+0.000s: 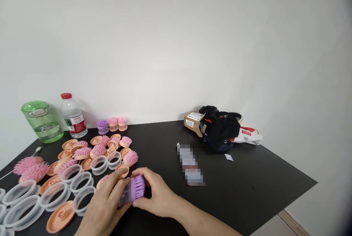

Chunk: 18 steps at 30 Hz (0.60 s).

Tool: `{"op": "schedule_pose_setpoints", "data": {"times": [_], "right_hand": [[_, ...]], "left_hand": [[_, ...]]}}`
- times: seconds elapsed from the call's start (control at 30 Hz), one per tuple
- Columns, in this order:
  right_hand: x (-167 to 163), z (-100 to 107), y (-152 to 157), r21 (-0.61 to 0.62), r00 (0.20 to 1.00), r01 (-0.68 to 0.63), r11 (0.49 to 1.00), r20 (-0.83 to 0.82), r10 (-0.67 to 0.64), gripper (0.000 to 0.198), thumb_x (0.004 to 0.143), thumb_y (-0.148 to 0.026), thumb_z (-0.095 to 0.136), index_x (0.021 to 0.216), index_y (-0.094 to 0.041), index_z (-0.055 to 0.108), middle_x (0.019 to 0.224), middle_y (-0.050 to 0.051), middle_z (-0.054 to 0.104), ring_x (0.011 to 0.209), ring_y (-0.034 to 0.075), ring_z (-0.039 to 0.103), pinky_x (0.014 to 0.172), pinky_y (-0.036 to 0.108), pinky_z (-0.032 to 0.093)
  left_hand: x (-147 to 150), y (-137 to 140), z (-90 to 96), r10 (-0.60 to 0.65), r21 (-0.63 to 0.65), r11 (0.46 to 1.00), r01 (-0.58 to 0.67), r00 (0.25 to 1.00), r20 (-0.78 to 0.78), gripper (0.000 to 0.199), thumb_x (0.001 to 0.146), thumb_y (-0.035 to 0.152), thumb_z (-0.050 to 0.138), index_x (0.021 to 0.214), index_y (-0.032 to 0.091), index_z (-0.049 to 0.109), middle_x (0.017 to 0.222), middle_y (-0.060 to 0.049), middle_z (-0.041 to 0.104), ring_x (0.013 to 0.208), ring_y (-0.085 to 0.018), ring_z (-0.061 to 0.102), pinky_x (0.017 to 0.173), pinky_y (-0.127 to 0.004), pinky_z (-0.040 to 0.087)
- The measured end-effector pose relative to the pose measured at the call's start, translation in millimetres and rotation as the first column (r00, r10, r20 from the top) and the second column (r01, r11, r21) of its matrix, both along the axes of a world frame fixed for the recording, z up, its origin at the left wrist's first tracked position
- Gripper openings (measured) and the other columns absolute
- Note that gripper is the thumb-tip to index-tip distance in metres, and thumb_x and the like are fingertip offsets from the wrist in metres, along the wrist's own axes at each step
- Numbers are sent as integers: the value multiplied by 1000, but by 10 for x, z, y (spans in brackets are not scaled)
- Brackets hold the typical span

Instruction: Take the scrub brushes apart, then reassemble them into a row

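Observation:
A purple silicone scrub brush (138, 187) is between my two hands, lying on its side just above the front of the table. My left hand (106, 201) is closed around its clear, purplish body, most of which the fingers cover. From the other side, my right hand (154, 192) grips the rim at the bristle head with thumb and fingers. Just beyond my left hand lie clear plastic rings (82, 199) and orange round caps (61, 217). Pink bristle heads (131, 158) on orange bases are scattered behind them.
Three finished-looking brushes (113, 124) stand near the wall. A green jug (42, 122) and a water bottle (73, 116) are at the back left. A cardboard box (194, 122), a dark bag (222, 131) and a blurred-out flat object (191, 166) lie to the right on the black table (247, 184).

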State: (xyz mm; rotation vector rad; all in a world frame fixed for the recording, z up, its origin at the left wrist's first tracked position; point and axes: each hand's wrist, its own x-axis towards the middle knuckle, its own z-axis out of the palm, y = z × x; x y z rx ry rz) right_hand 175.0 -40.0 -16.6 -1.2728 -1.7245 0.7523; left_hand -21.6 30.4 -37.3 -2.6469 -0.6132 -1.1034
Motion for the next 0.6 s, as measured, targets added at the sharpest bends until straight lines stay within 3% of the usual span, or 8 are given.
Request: {"op": "schedule_pose_setpoints", "data": {"times": [0.1, 0.17, 0.27, 0.37, 0.43, 0.53, 0.6], "right_hand": [[2, 7, -2, 14, 999, -43, 999, -25, 43, 87, 59, -19, 88, 136, -28, 47, 130, 5, 61, 113, 24, 61, 92, 34, 48], [-3, -9, 0, -30, 999, -35, 999, -34, 34, 74, 67, -28, 85, 132, -27, 51, 118, 2, 67, 101, 22, 65, 86, 32, 50], [-13, -33, 4, -34, 1000, 3, 999, 5, -3, 52, 72, -27, 82, 119, -25, 60, 105, 0, 70, 90, 19, 67, 81, 30, 50], [-15, -36, 5, 39, 1000, -19, 999, 4, 19, 69, 61, -24, 88, 123, -26, 57, 120, 3, 66, 105, 23, 63, 90, 34, 49], [-13, -34, 5, 38, 999, -27, 999, -33, 28, 75, 61, -29, 88, 129, -27, 54, 124, 5, 64, 108, 24, 63, 90, 35, 49], [-13, -34, 5, -2, 999, 1, 1000, -48, -1, 54, 72, -30, 82, 121, -24, 59, 108, 3, 70, 94, 21, 66, 82, 32, 51], [-13, -30, 4, 28, 1000, 14, 1000, -27, -13, 46, 71, -24, 82, 113, -24, 63, 102, 1, 70, 90, 20, 66, 81, 31, 50]], "left_hand": [[-6, 7, -16, 0, -27, 1000, 0, 1000, 2, 23, 91, 27, 53, 112, 20, 58, 122, -15, 63, 108, -27, 67, 80, -33, 61], [-10, 10, -30, -11, -40, 999, 12, 1000, 8, 22, 91, 28, 55, 111, 20, 58, 123, -14, 63, 109, -27, 66, 81, -33, 61], [-9, 8, -36, -21, -47, 999, 22, 1000, 17, 21, 90, 28, 56, 109, 21, 59, 124, -13, 63, 111, -27, 66, 85, -35, 59], [-4, 6, -25, -4, -56, 998, 5, 1000, 23, 23, 89, 28, 56, 112, 22, 59, 121, -12, 65, 107, -27, 67, 84, -34, 59], [-8, 6, -26, -3, -63, 998, 4, 1000, 22, 24, 90, 28, 57, 112, 22, 59, 122, -12, 65, 106, -26, 67, 84, -33, 59], [-22, 6, -50, -19, -58, 998, 20, 1000, 13, 25, 90, 32, 60, 112, 23, 58, 125, -13, 63, 111, -28, 65, 87, -35, 58], [-28, 7, -66, -16, -53, 998, 17, 1000, 5, 27, 89, 35, 61, 113, 23, 58, 126, -14, 63, 113, -29, 65, 88, -36, 58]]}}
